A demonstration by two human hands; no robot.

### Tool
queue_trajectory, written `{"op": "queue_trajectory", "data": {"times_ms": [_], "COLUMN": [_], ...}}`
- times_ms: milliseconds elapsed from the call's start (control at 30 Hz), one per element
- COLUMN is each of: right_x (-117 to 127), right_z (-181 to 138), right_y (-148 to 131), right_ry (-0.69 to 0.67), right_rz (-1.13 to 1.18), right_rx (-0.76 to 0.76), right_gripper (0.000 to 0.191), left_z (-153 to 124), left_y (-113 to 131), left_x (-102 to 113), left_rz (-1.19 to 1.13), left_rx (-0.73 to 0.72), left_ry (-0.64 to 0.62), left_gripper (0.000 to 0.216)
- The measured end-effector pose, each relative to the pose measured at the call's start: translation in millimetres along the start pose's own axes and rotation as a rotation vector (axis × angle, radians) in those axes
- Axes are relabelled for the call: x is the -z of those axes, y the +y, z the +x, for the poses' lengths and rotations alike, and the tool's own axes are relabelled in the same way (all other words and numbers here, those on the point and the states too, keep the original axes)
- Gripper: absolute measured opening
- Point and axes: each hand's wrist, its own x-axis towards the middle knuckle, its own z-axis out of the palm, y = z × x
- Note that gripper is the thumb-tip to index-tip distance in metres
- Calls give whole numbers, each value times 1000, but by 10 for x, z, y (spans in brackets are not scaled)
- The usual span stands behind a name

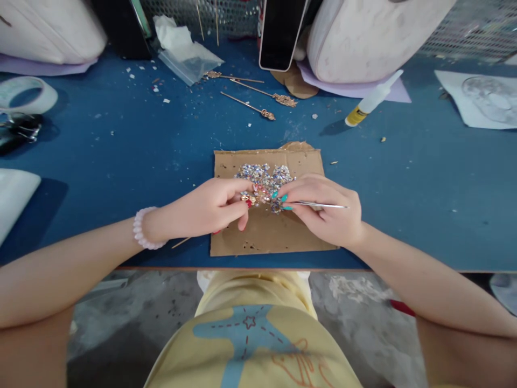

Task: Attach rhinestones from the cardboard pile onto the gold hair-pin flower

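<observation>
My left hand (214, 207) is closed on a hair stick, pinching its gold ornamental head (248, 198); part of the thin shaft (180, 242) shows beyond my wrist. In my right hand (327, 207) is a pair of metal tweezers (319, 204), its tips hidden near my fingers. Both hands meet over a pile of small glittering rhinestones (254, 172) in silver, blue and pink. They lie on a piece of brown cardboard (274, 237). Whether the tweezers hold a stone cannot be made out.
Several gold hair sticks (248, 105) lie behind the cardboard. A glue bottle (367, 105) stands back right. A phone (283, 35), plastic bag (189, 59) and white bags (363, 37) line the back. At left are a tape roll (46, 99) and a black object (18, 132).
</observation>
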Motion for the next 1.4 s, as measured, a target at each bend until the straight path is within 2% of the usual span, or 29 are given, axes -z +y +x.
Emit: {"op": "queue_trajectory", "data": {"times_ms": [133, 333, 500, 600, 767, 1000, 1100, 1233, 1400], "right_x": [-20, -27, 31, 81, 132, 138, 164, 191, 187], "right_z": [-6, -14, -35, -36, -19, -24, -14, 2, -7], "right_y": [4, 25, 93, 161, 233, 214, 210, 217, 209], "right_ry": [-10, 18, 81, 102, -20, -211, -260, -293, -284], "right_rz": [16, 60, 114, 91, 56, 75, 38, 12, 34], "right_rx": [-4, -30, -149, -241, -378, -348, -343, -344, -317], "right_gripper": [13, 13, 10, 6, 8, 16, 17, 17, 16], "left_z": [-9, 10, 45, 61, 68, 42, 50, 58, 55], "left_y": [37, -3, -67, -93, -77, -4, -29, -58, -60], "left_x": [-15, -13, 42, 77, 105, 111, 123, 135, 133], "left_rz": [-12, -4, 4, 1, 1, 38, 56, 51, 56], "left_rx": [32, 8, 3, 5, 0, 22, 12, -4, 1], "left_ry": [10, 22, 63, 49, 63, 90, 88, 59, 80], "left_gripper": [35, 40, 37, 26, 18, 32, 28, 25, 26]}}
